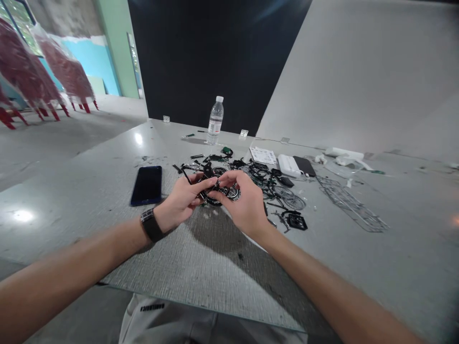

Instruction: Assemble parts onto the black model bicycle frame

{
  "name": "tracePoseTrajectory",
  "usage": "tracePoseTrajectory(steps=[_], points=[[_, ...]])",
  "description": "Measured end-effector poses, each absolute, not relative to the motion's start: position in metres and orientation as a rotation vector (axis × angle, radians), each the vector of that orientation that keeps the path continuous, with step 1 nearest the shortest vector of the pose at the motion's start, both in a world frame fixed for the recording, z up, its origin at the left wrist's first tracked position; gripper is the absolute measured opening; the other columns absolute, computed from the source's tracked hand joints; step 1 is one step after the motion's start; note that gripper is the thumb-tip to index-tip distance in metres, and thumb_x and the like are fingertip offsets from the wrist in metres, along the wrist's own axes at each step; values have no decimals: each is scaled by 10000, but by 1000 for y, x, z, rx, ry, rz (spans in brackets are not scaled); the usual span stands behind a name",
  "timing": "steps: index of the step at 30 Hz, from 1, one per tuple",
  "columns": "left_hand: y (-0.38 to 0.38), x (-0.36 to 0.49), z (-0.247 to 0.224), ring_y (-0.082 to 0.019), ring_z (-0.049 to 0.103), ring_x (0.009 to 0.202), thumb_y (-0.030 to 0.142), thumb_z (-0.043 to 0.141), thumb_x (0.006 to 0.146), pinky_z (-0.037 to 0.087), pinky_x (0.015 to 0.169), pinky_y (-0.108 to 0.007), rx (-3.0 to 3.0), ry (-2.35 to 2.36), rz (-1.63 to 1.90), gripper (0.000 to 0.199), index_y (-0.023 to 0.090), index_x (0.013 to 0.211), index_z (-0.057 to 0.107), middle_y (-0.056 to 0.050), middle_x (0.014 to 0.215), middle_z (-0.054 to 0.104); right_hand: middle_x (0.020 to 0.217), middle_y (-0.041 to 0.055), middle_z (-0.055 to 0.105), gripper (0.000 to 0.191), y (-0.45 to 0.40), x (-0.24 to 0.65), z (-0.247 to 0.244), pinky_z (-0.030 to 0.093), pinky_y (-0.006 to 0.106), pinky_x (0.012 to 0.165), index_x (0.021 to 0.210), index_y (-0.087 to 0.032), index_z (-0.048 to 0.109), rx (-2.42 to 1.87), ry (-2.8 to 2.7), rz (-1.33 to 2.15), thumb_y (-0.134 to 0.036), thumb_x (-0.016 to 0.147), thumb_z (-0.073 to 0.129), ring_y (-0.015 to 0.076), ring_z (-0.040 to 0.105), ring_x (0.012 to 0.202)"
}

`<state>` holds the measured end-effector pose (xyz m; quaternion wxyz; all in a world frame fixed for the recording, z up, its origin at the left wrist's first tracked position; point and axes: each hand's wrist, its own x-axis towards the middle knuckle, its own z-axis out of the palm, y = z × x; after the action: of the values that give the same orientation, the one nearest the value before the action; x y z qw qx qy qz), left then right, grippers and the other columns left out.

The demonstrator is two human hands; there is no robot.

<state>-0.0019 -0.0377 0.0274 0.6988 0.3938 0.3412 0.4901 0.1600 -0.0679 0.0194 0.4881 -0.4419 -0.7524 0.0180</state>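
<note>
Between my hands is a small black model bicycle [207, 170] with spoked wheels, raised a little over the table. My left hand [182, 198] closes around its frame from the left, thumb pointing towards the middle. From the right, my right hand [244, 198] pinches at the bicycle near the left thumb tip. Whether a separate small part sits in that pinch is hidden by the fingers. Behind and right of the bicycle lie several loose black and dark green model parts [263, 179], with a spoked wheel [289, 197] among them.
A dark phone [147, 185] lies left of my hands. A water bottle [215, 122] stands at the back. To the right are a paper sheet [263, 155], a white box [289, 166] and a grey parts frame [351, 203]. Wrapped red chairs [62, 67] stand far left.
</note>
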Motion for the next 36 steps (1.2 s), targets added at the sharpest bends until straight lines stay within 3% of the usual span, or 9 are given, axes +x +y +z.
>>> tracePoseTrajectory(steps=[14,36], points=[[-37,-4,31,1,343,474,222,866,717,171,369,-161,816,790,1056,189,122,756,710,14,747,597,856,9,722,135,-70,167,36,505,360,766,887,-249,642,-1108,-1937,48,-280,873,772,219,647,858],[-39,-2,25,-1,311,477,197,848,724,161,371,-164,830,813,1077,143,123,743,727,-3,781,596,883,11,726,104,-74,162,32,517,352,764,918,-243,636,-1049,-1919,72,-165,888,698,203,650,855]])
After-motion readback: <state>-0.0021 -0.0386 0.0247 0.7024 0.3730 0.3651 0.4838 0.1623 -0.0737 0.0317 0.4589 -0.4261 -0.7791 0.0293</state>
